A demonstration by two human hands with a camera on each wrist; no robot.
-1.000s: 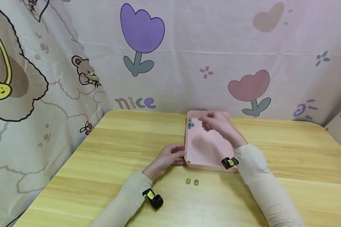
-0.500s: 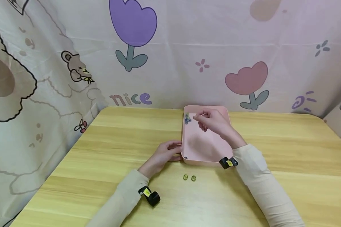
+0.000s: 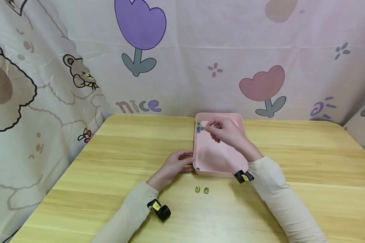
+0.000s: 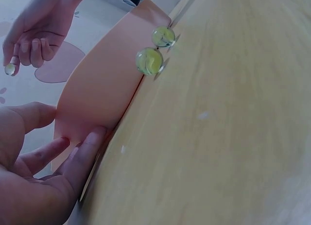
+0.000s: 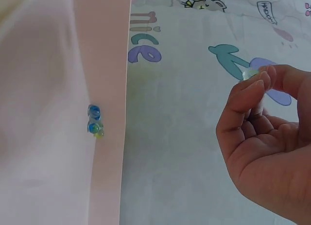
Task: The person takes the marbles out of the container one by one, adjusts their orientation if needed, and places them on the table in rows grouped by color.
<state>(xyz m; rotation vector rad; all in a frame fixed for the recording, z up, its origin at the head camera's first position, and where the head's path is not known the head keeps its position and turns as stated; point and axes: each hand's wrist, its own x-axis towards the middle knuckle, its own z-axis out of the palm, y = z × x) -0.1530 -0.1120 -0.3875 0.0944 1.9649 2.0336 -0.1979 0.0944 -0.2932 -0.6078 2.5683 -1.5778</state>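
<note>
My right hand [image 3: 225, 133] hovers over the far part of a pink tray [image 3: 220, 162]. Thumb and forefinger pinch a clear marble with a yellow-green swirl [image 5: 249, 73], and the other fingers curl into the palm. Close to those fingertips, several blue and yellow-green marbles [image 3: 199, 128] lie bunched along the tray's left wall. One dark marble [image 3: 198, 168] sits in the near left corner. My left hand [image 3: 171, 167] touches the outside of the tray's left wall near that corner, fingertips against the wall [image 4: 104, 79]. Two yellow-green marbles [image 3: 197, 189] [image 4: 149, 61] rest on the table before the tray.
The wooden table [image 3: 134, 141] extends on both sides of the tray. A printed cloth [image 3: 185, 67] hangs behind its far edge and along the left side. Black wrist cameras [image 3: 159, 210] sit on both sleeves.
The head view has shifted slightly. My right hand has moved left, bringing the pinched marble closer to the bunched marbles. My left hand has stayed against the tray.
</note>
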